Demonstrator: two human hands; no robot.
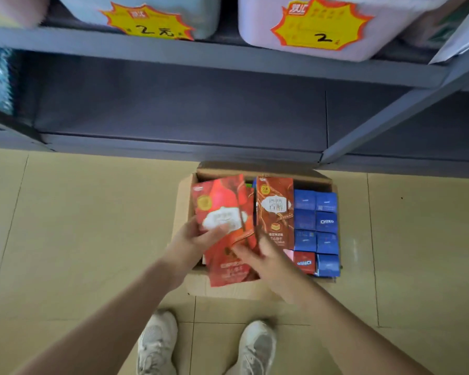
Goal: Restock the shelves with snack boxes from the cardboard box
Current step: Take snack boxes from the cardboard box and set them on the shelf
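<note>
An open cardboard box (183,212) sits on the floor in front of a grey shelf unit. My left hand (198,239) grips a red snack box (225,228) by its left edge, raised and tilted over the carton. My right hand (263,258) pinches the lower end of a brown snack box (275,209) that lies just right of the red one; its fingers also touch the red box's lower right edge. Several blue Oreo boxes (316,226) and one red Oreo box (304,262) stand packed in the carton's right half.
The bare lower shelf board (179,112) lies just beyond the carton. The shelf above holds pale plastic bins (336,25) with yellow price tags. A slanted grey upright (390,112) stands at the right. My two white shoes (157,345) rest on the tan tiles near the carton.
</note>
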